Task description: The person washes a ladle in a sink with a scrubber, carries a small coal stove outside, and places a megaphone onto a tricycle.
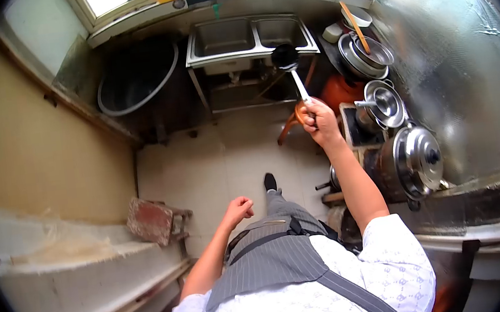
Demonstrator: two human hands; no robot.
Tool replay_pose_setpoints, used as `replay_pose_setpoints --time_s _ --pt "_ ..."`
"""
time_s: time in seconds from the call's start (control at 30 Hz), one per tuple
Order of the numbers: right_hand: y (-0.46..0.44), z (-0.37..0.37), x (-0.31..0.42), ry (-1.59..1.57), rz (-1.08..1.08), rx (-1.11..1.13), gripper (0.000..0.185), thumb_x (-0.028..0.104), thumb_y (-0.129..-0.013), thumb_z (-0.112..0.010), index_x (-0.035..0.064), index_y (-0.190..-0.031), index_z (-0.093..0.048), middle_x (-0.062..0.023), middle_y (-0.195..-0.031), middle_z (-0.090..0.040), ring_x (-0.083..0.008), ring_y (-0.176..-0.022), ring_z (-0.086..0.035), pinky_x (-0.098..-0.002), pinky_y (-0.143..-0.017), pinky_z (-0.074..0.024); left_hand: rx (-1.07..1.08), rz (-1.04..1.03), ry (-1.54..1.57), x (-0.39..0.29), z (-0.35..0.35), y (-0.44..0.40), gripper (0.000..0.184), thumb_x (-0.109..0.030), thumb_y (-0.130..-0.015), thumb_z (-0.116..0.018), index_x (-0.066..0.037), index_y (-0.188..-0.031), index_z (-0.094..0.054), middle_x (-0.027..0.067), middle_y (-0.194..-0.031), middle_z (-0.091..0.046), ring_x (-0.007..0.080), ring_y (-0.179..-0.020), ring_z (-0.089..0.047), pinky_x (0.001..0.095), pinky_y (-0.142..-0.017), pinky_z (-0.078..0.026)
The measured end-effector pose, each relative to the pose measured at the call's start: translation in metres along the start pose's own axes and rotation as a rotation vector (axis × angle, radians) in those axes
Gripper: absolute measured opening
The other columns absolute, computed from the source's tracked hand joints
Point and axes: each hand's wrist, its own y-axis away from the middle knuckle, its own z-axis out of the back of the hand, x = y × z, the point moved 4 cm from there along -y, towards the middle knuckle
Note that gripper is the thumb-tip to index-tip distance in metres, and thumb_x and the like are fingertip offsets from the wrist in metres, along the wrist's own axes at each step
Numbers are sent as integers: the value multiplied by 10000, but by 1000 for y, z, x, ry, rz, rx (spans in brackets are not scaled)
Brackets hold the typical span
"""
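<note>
My right hand (318, 118) is closed around the light handle of a black ladle (285, 57), stretched out in front of me. The ladle's dark head is over the front edge of the double sink (224, 38), by its right basin. Below my right hand, partly covered by it, is an orange stool (287, 128). My left hand (240, 209) hangs low over the floor near my apron, its fingers curled together with nothing visible in them.
At the right stand a large lidded steel pot (418, 158), a smaller steel pan (384, 103) and stacked bowls (359, 57). A big dark tub (141, 76) is at the back left. A worn reddish stool (150, 221) stands on the left, beside the tiled floor (202, 167).
</note>
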Motion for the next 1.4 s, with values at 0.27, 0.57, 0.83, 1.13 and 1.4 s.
replay_pose_setpoints --time_s 0.27,0.57,0.83,1.13,1.4 --pt "-260 -60 -36 235 -35 -34 224 88 -867 -558 15 -1069 -494 -84 -758 -604 -81 -476 -499 -211 -374 -340 12 -237 356 -215 64 -226 310 -353 -973 -501 -53 -978 -577 39 -755 -624 158 -717 -642 276 -667 -528" --pt "-413 -124 -88 367 -82 -21 306 87 -808 -495 -33 -1068 -388 -137 -685 -586 -159 -436 -515 -298 -364 -389 50 -256 657 -377 154 -382 383 -401 -1010 -374 -83 -1054 -583 1 -813 -611 97 -694 -559 265 -643 -467" --pt "-516 -150 -80 961 -108 70 230 149 -905 -441 -12 -955 -599 -163 -802 -642 -251 -692 -642 -366 -617 -498 111 -34 713 -397 239 -501 178 -176 -945 -529 -14 -909 -592 107 -883 -644 188 -748 -648 282 -574 -531" --pt "-732 -225 11 1806 864 -188 355 240 -866 -610 25 -1144 -556 -197 -991 -572 -360 -942 -556 -447 -780 -479 37 179 642 -409 335 -556 102 -167 -958 -491 -73 -936 -456 65 -697 -547 127 -497 -488 271 -396 -436" --pt "-861 -222 -16 2229 572 84 334 358 -908 -522 63 -1062 -545 -189 -825 -663 -378 -781 -648 -468 -673 -523 75 218 696 -419 354 -565 146 -194 -970 -492 -52 -936 -485 33 -654 -499 123 -466 -441 264 -388 -371"
